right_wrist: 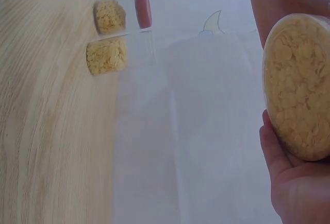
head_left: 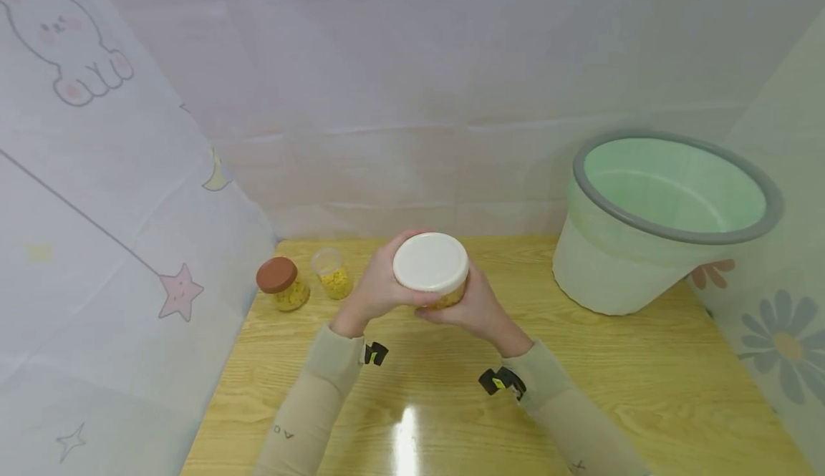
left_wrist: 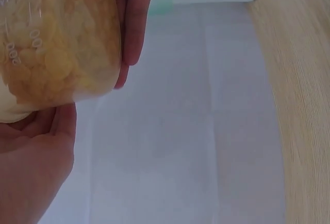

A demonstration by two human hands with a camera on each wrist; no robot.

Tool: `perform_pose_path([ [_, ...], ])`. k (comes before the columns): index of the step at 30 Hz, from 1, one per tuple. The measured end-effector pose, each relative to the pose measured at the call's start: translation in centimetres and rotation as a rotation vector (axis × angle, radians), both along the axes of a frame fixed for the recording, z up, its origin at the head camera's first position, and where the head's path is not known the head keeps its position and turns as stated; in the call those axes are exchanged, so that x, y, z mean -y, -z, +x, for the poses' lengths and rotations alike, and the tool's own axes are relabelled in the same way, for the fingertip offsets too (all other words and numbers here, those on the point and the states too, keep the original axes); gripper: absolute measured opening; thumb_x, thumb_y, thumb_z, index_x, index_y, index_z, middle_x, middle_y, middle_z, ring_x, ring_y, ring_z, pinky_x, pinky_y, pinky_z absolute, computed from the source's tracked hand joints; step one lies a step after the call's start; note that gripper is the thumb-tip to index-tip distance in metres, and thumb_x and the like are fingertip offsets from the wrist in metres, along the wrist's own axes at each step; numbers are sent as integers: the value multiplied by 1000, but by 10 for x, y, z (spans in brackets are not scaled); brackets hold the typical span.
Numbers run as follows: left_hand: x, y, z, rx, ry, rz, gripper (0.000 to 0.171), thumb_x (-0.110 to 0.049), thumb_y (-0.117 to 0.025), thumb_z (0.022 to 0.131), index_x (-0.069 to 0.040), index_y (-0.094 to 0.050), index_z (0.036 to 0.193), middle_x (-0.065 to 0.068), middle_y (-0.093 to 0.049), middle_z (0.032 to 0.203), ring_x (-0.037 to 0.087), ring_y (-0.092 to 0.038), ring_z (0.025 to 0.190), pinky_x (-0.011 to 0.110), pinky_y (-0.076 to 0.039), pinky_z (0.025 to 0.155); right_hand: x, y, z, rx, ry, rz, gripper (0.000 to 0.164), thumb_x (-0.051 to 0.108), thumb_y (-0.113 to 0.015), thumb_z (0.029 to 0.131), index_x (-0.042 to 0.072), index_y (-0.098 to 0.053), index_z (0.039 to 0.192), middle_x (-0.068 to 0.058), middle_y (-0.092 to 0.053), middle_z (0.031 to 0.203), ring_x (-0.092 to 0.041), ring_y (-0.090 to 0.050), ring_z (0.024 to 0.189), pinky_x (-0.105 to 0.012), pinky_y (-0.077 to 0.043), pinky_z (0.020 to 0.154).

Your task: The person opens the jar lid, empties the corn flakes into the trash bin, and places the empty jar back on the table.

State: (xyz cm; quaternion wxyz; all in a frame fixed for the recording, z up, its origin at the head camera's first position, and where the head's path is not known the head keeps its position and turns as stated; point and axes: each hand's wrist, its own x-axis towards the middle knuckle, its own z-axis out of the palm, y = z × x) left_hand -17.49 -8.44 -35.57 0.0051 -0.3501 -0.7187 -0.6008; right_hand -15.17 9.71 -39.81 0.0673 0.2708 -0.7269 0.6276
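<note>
Both hands hold a clear jar [left_wrist: 67, 38] of yellowish flakes between them, raised off the table. Its white lid [head_left: 430, 261] faces up toward the head camera, and printed measuring marks show on its side in the left wrist view. My left hand [head_left: 380, 284] curls around the jar's left side, thumb along the front under the lid. From the right, my right hand [head_left: 475, 306] grips the lower side, its fingers near the base. In the right wrist view the jar's round bottom, packed with flakes, is visible above the right palm [right_wrist: 304, 188].
At the back left stand a jar with a brown-red lid [head_left: 277, 275] and a clear jar without a coloured lid [head_left: 335, 283], both holding yellow pieces. A large pale green bucket with a grey rim [head_left: 677, 229] stands at the right. Printed cloth walls surround the wooden table [head_left: 438, 376].
</note>
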Motion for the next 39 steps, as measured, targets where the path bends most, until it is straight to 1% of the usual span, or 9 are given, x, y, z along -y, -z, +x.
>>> perform_pose_path([
  [6, -3, -2, 4, -49, -43, 3, 79, -8, -85, 60, 4, -46, 128, 12, -59, 117, 23, -57, 104, 43, -46, 88, 2, 0, 0, -13, 21, -12, 87, 8, -88, 61, 13, -41, 134, 0, -52, 122, -21, -50, 110, -45, -42, 92],
  [14, -3, -3, 7, -72, -82, 2, 79, -9, -85, 60, 5, -47, 128, 13, -60, 115, 23, -58, 102, 41, -47, 87, 6, -1, 2, -21, 38, -24, 89, 10, -89, 60, 13, -41, 134, 1, -52, 123, -20, -50, 110, -43, -42, 92],
  [21, -5, -5, 10, -103, -115, 7, 80, -10, -87, 58, 4, -48, 127, 13, -60, 115, 22, -58, 102, 40, -47, 87, 8, -6, 7, -26, 84, -16, 90, 10, -90, 60, 14, -41, 135, 3, -51, 124, -17, -48, 112, -41, -40, 95],
  [26, -7, -10, 11, -142, -149, -6, 81, -11, -88, 57, 3, -49, 126, 13, -60, 114, 22, -57, 102, 40, -47, 86, 10, -11, 10, -22, 101, -37, 88, 9, -89, 60, 12, -42, 134, 3, -51, 124, -17, -48, 112, -41, -41, 94],
  [32, -7, -17, 13, -170, -184, -41, 81, -15, -88, 56, 1, -50, 126, 13, -58, 115, 23, -56, 103, 39, -47, 85, 14, -16, 11, -24, 122, -49, 87, 6, -89, 59, 10, -42, 133, 1, -52, 124, -19, -49, 112, -41, -42, 93],
  [34, -7, -16, 13, -182, -190, -49, 82, -16, -88, 55, 2, -50, 126, 13, -58, 115, 23, -56, 103, 39, -48, 85, 15, -15, 11, -35, 135, -53, 88, 6, -89, 59, 9, -42, 133, -1, -52, 124, -20, -49, 112, -41, -42, 93],
  [35, -6, -14, 11, -190, -195, -54, 83, -18, -89, 55, 1, -50, 126, 12, -58, 116, 23, -56, 103, 40, -48, 85, 16, -14, 11, -43, 144, -53, 88, 7, -89, 59, 9, -42, 133, -1, -52, 124, -20, -49, 112, -42, -42, 93],
  [37, -5, -6, 6, -207, -216, -68, 85, -23, -90, 55, -2, -50, 127, 8, -57, 117, 21, -55, 103, 39, -47, 85, 18, -11, 10, -68, 159, -53, 89, 7, -89, 59, 9, -42, 134, -4, -52, 124, -23, -49, 112, -44, -42, 93],
  [39, -4, 3, 0, -216, -245, -72, 87, -28, -90, 53, -5, -51, 128, 4, -57, 117, 19, -55, 104, 39, -47, 85, 20, -3, 6, -77, 187, -43, 90, 9, -90, 57, 11, -42, 134, -3, -52, 124, -22, -49, 112, -43, -41, 93],
])
